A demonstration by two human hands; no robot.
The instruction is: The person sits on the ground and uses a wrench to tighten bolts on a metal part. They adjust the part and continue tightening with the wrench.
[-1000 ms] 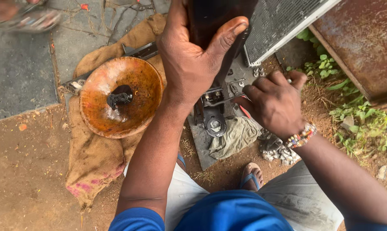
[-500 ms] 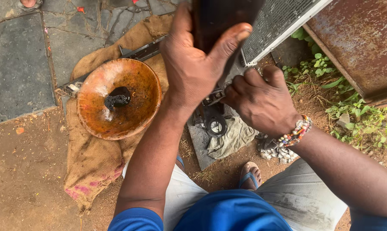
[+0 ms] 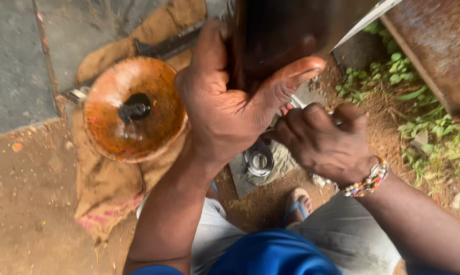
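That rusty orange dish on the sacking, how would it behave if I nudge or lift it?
The rusty dish looks like stiff metal, so it probably would not flex. Its rounded form suggests it may rock if pushed at the rim. It lies on crumpled burlap sacking, which would likely drag rather than let it slide, and the wet-looking sheen hints at a slippery grip.

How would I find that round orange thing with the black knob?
Start at the brown sack spread on the dirt, left of the left hand. The rusty orange bowl sits on it. Nothing else nearby is round and orange, and a black knob sticks up in its middle.
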